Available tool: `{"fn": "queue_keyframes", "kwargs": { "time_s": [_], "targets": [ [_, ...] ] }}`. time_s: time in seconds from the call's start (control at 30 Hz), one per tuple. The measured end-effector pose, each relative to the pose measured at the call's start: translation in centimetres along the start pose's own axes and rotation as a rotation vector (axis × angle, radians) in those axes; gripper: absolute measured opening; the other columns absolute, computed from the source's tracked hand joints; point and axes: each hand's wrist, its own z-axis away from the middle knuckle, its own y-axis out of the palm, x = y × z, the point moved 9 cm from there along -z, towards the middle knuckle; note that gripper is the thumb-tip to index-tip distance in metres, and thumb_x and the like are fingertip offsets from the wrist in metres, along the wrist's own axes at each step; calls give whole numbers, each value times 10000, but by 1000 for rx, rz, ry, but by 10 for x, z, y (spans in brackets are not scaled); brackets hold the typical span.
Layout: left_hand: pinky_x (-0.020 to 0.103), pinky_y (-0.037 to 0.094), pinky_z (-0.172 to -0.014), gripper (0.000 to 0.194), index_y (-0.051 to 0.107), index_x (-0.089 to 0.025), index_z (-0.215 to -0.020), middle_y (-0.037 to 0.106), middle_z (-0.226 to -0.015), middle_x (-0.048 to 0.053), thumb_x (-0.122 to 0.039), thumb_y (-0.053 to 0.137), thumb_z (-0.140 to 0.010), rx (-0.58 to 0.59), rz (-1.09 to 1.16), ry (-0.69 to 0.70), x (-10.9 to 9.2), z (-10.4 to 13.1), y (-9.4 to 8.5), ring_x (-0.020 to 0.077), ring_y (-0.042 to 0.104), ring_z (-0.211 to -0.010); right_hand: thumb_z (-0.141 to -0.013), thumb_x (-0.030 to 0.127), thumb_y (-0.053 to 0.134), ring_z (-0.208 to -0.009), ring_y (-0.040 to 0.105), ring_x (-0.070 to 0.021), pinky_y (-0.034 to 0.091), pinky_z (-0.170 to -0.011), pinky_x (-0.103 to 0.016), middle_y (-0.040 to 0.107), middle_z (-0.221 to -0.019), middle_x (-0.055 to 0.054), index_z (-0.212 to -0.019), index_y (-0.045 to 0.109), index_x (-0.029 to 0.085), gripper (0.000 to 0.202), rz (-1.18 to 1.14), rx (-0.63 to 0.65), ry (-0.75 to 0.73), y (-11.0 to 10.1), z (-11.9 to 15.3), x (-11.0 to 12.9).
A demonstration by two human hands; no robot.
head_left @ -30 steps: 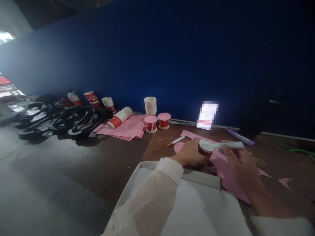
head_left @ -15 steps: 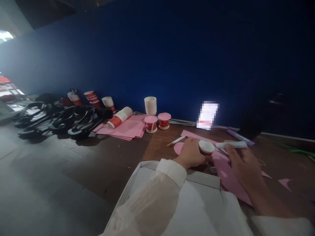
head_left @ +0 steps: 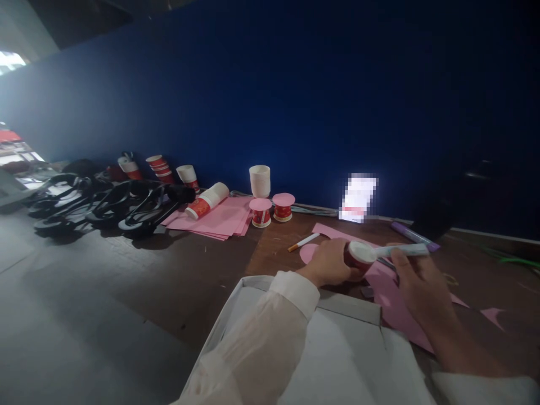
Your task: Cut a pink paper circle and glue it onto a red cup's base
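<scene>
Too tight a grip might dent the paper cup (head_left: 361, 251) tilted in the curled left hand (head_left: 331, 263); a slip by the right hand (head_left: 418, 275), pinching a whitish tube (head_left: 405, 250) at the cup's rim, might jolt it. Pink scraps (head_left: 491, 315) litter the brown table (head_left: 270, 256); a dark-blue partition (head_left: 270, 101) rises behind.

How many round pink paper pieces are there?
3: one disc on a red cup near the middle, another disc on the neighbouring cup, and a third disc on the table, partly behind the left hand. Others may be hidden.
</scene>
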Motion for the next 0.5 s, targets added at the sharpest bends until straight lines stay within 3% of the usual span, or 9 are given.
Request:
{"fn": "queue_keyframes", "kwargs": {
  "time_s": [0.1,0.23,0.5],
  "targets": [
    [359,535,-858,462,731,-208,-1072,758,-1066,87,-411,825,-669,2,-34,20,1,-2,0,285,688,-988,-885,582,553,-1093,671,-319,476,-982,-468,741,-1126,-90,-1118,674,256,419,-46,-16,14,-2,0,-3],
    [353,538,-830,419,744,-210,-1028,762,-996,66,-394,839,-664,-31,44,45,3,-4,5,261,688,-934,-839,540,562,-1018,684,-329,500,-901,-461,753,-1045,-109,-1057,682,235,394,21,12,16,2,1,7],
    [391,544,-819,387,747,-177,-949,748,-941,101,-409,858,-659,-247,84,-20,2,1,1,284,674,-919,-846,560,527,-970,683,-320,499,-857,-461,754,-1001,-93,-995,693,245,386,33,27,35,5,3,13]
  ]
}}
